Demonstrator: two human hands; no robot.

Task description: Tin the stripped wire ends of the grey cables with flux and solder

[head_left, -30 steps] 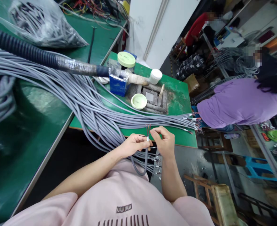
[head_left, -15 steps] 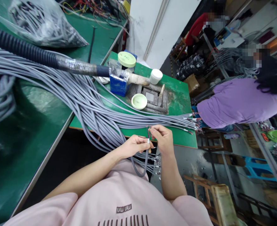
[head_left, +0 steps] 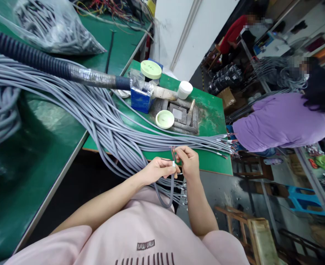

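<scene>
My left hand (head_left: 161, 171) pinches a grey cable (head_left: 171, 187) just below its end, where a white band (head_left: 174, 163) wraps the sheath. The cable hangs down from there in a loop before my shirt. Thin coloured wires (head_left: 173, 152) fan upward out of the cable end. My right hand (head_left: 188, 160) is closed at the right side of these wires, thumb and fingertips pressed together on them; which strand it grips is too small to make out. Just beyond both hands, a thick bundle of similar grey cables (head_left: 151, 141) runs across the green table, its stripped ends at the right.
On the green table (head_left: 212, 110) stand a solder pot (head_left: 180, 113), a pale green dish (head_left: 165, 119), a white tub (head_left: 185, 90) and a blue box (head_left: 140, 100). A black corrugated hose (head_left: 35, 55) crosses above the cables. A person in purple (head_left: 284, 119) sits at the right.
The view has shifted slightly. My right hand's fingers have moved a little at the wires, which now look more spread. My left hand keeps its hold on the cable.
</scene>
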